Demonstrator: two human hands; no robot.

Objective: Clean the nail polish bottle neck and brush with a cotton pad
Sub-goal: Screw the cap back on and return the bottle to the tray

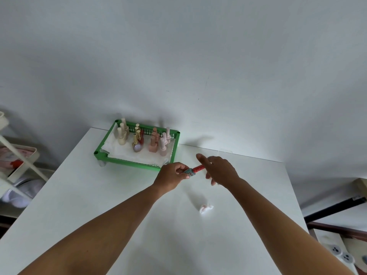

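My left hand (172, 175) grips the body of a small nail polish bottle (189, 172), held sideways above the table. Its red cap (199, 168) points right and sits between the fingers of my right hand (220, 170). The forefinger of that hand sticks out past the cap. Whether the cap is screwed on or loose is not visible, and the brush and neck are hidden. A crumpled cotton pad (206, 208) with pink stains lies on the table nearer to me, below my right hand and apart from both hands.
A green tray (127, 162) lined with white paper stands at the table's back left and holds several nail polish bottles (139, 138). A white shelf cart (17, 167) stands left of the white table (99, 205). A wall rises right behind the table.
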